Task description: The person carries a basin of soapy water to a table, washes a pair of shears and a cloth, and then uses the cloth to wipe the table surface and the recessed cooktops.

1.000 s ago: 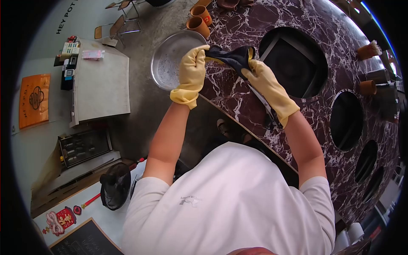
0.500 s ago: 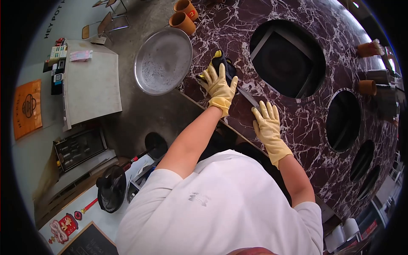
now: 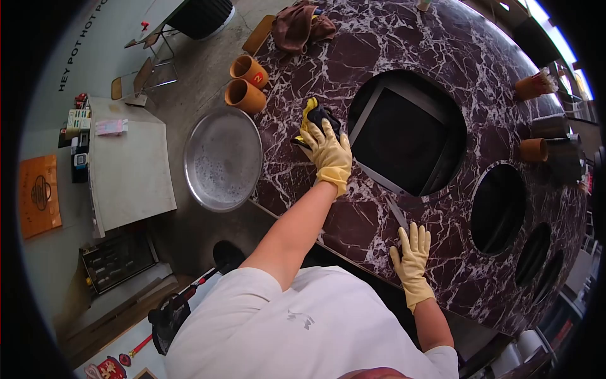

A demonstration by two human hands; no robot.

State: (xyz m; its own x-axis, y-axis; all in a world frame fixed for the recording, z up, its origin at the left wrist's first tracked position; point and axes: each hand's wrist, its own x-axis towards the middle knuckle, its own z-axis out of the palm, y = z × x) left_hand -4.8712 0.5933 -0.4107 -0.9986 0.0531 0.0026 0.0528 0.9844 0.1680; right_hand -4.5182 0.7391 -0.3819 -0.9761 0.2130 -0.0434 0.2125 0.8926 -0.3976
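Observation:
My left hand (image 3: 329,151), in a pale yellow rubber glove, presses a bunched black and yellow cloth (image 3: 312,112) onto the dark red marbled table (image 3: 353,221). Its fingers lie over the cloth, left of a large round opening (image 3: 410,136) with a square black panel inside. Nearer the front edge, my right hand (image 3: 413,259), gloved the same way, rests flat with its fingers apart. A thin grey blade-like strip (image 3: 397,211) runs up to its fingertips.
A round metal tray (image 3: 223,158) with suds sits at the table's left edge. Beyond it stand two brown cups (image 3: 245,96) and a brown cloth (image 3: 293,28). More round openings (image 3: 499,208) line the right side, with a holder of sticks (image 3: 535,86) behind.
The view has tilted up, showing more of the far table. My left hand has pushed the cloth farther away across the table. My right hand has slid nearer my body.

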